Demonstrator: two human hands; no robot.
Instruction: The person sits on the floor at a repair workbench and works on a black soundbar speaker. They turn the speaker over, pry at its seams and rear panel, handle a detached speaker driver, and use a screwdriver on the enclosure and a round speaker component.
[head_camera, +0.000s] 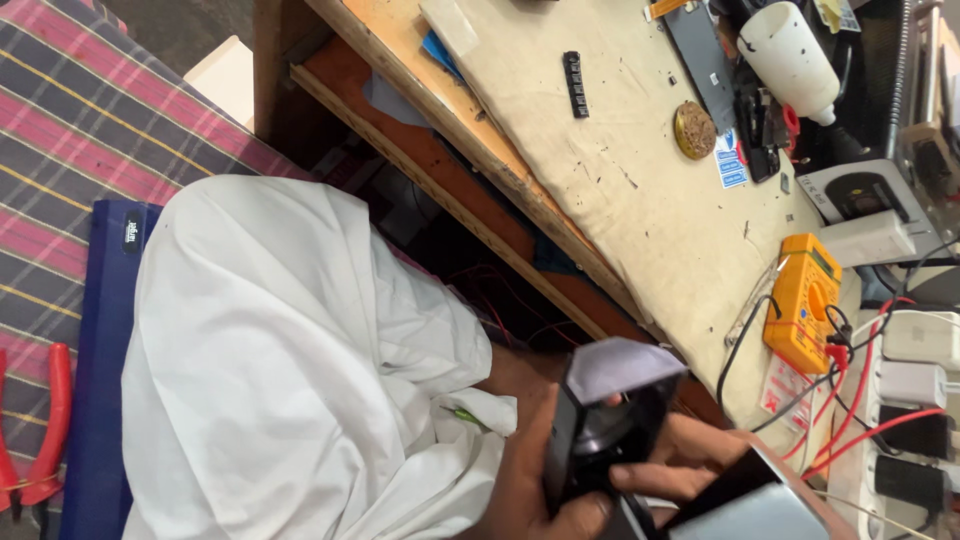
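Note:
My left hand (528, 470) and my right hand (700, 448) both grip a black box-shaped device (600, 425) with a glossy grey top face. I hold it low, just in front of the workbench edge. My left forearm comes out from under a white cloth (290, 370) that lies over my lap. A shiny dark grey part (755, 500) sits right below my right hand; I cannot tell whether it belongs to the same device.
The wooden workbench (640, 190) carries an orange multimeter (803, 300) with red and black leads, a white power strip (905, 420) with plugs, a white bottle (790, 55), a round brass pad (694, 130) and a small black strip (575, 85). Red-handled pliers (45, 430) lie on plaid fabric.

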